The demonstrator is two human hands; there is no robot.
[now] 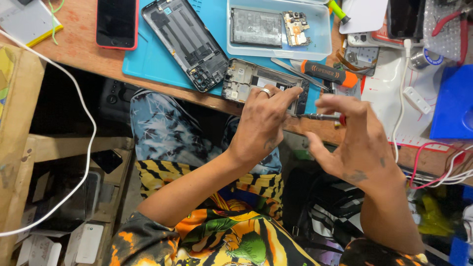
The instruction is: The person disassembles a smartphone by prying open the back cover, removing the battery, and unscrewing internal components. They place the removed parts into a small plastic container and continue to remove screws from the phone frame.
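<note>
My right hand (pixel 357 143) pinches a small screwdriver (pixel 318 117) between thumb and fingers, its red end by my fingertips and its metal shaft lying level, tip pointing left. My left hand (pixel 263 123), a ring on one finger, is closed over the lower end of the open phone frame (pixel 261 83), fingertips pressing on it just where the screwdriver tip arrives. The frame lies at the near edge of the blue mat (pixel 157 59), partly over the wooden table (pixel 79 49).

Just left of the frame a dark back cover (pixel 185 42) lies slantwise on the mat. Beyond the frame stands a clear tray (pixel 278 49) holding a battery and a small circuit board. An orange-and-black pry tool (pixel 327 74) lies right of the frame, tweezers (pixel 293 71) beside it. Farther left, a red-edged phone (pixel 117 22) lies face up on the table. A white cable (pixel 84 108) loops down past the table edge on my left.
</note>
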